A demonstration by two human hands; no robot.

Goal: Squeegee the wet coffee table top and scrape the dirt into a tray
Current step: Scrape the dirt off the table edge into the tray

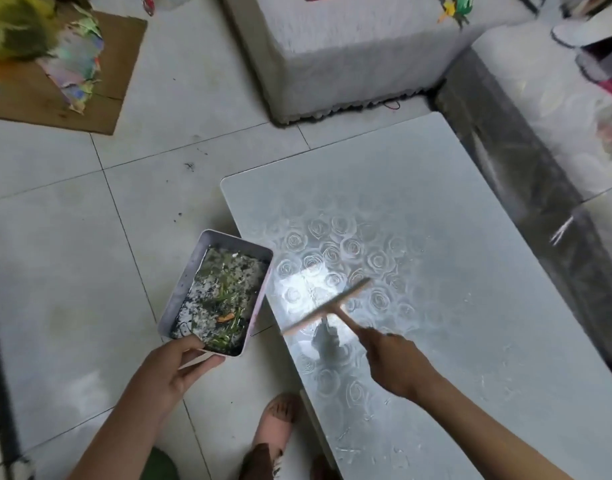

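Two hands: the left hand grips the near corner of the tray, thumb over the rim and fingers curled beneath; the right hand is closed round the squeegee handle.
One tray: rectangular, held above the floor, its long right side just beside the left edge of the bench, far corner overlapping that edge.
Tray contents: wet dirt, made up of pale grains, dark bits, green strands and one orange scrap.
One squeegee: pale T-shaped tool over the near-left part of the bench, blade slanted towards the tray; blurred, so contact with the surface cannot be told.
One bench: glossy pale top with a rose pattern, streaked with wet marks near the right arm.
Obstructions: nothing lies between blade and tray.
Surroundings, far: one white fabric-covered block past the bench's far corner; one dark-sided furniture piece along its right side.
Surroundings, left: one cardboard sheet on the floor, carrying a heap of torn coloured paper.
Floor: pale tiles, scattered dark specks.
Near edge: one foot in a pink sandal just beside the bench's near-left side.
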